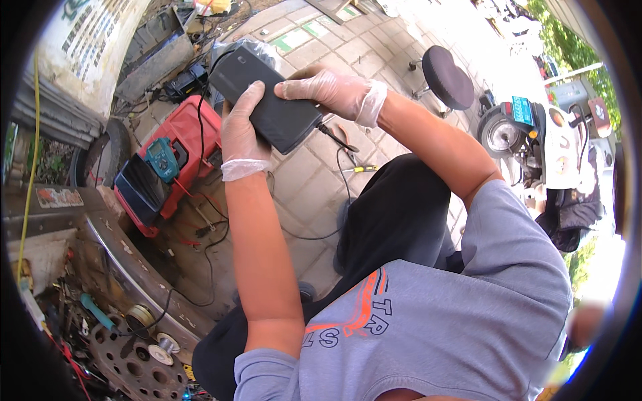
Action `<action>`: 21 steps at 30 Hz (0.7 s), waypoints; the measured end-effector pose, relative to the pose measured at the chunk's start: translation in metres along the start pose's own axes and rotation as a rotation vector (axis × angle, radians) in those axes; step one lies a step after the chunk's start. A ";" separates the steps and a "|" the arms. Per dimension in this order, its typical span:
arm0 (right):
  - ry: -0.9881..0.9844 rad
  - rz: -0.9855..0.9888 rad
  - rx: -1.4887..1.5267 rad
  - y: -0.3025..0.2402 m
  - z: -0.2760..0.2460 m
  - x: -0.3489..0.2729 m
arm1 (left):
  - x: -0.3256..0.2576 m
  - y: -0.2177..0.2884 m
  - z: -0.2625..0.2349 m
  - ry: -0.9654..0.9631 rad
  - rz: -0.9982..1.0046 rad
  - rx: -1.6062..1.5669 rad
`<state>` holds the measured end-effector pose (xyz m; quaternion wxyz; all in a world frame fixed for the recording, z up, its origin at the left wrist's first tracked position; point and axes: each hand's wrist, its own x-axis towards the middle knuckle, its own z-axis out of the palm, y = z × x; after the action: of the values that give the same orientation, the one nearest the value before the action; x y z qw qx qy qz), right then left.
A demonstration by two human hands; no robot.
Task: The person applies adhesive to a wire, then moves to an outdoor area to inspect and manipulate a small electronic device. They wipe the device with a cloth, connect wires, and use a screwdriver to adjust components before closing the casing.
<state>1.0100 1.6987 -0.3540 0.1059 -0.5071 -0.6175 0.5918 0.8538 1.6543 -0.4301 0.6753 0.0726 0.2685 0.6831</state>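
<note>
Both my hands wear thin clear gloves and hold a black charger, a flat rectangular box with a cable at each end, up above the paving. My left hand wraps its near left side, with the thumb lying on the top face. From the right, my right hand grips the far edge, its thumb also pressed on the top; the other fingers are mostly hidden behind the box. Below it on the ground lie a yellow-handled screwdriver and pliers with reddish handles, the pliers partly behind the cable.
Left of my hands stands a red plastic case with a teal multimeter on it. A soldering iron and solder spool lie among clutter at lower left. A black-seated stool and a scooter stand to the right.
</note>
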 end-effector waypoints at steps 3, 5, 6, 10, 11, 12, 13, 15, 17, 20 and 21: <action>-0.022 -0.066 0.175 -0.004 -0.002 -0.010 | -0.006 0.009 -0.003 -0.052 0.015 -0.036; -0.090 -0.011 0.200 -0.010 -0.009 -0.018 | -0.008 0.021 -0.004 0.019 0.066 -0.119; -0.092 0.028 0.079 -0.010 -0.009 -0.022 | -0.009 0.027 -0.006 -0.020 0.097 -0.152; -0.166 -0.112 -0.039 -0.011 0.009 -0.030 | -0.014 0.037 -0.007 -0.054 0.234 -0.171; -0.083 -0.157 -0.102 -0.012 0.013 -0.030 | -0.016 0.035 -0.006 -0.070 0.275 -0.151; -0.004 -0.208 -0.164 -0.013 0.017 -0.030 | -0.017 0.034 -0.005 -0.123 0.315 -0.131; 0.075 -0.257 -0.228 -0.014 0.021 -0.031 | -0.019 0.033 -0.004 -0.150 0.329 -0.121; 0.218 -0.445 -0.395 -0.014 0.028 -0.038 | -0.022 0.033 -0.003 -0.174 0.344 -0.173; 0.261 -0.501 -0.494 -0.018 0.028 -0.044 | -0.023 0.035 -0.005 -0.221 0.342 -0.241; 0.122 -0.489 -0.383 -0.027 0.017 -0.050 | -0.023 0.038 -0.010 -0.312 0.368 -0.214; 0.127 -0.420 -0.358 -0.029 0.012 -0.053 | -0.022 0.036 -0.012 -0.277 0.385 -0.195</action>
<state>1.0110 1.6572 -0.3080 0.1735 -0.4147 -0.7960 0.4053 0.8181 1.6319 -0.4172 0.5670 0.1498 0.0875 0.8052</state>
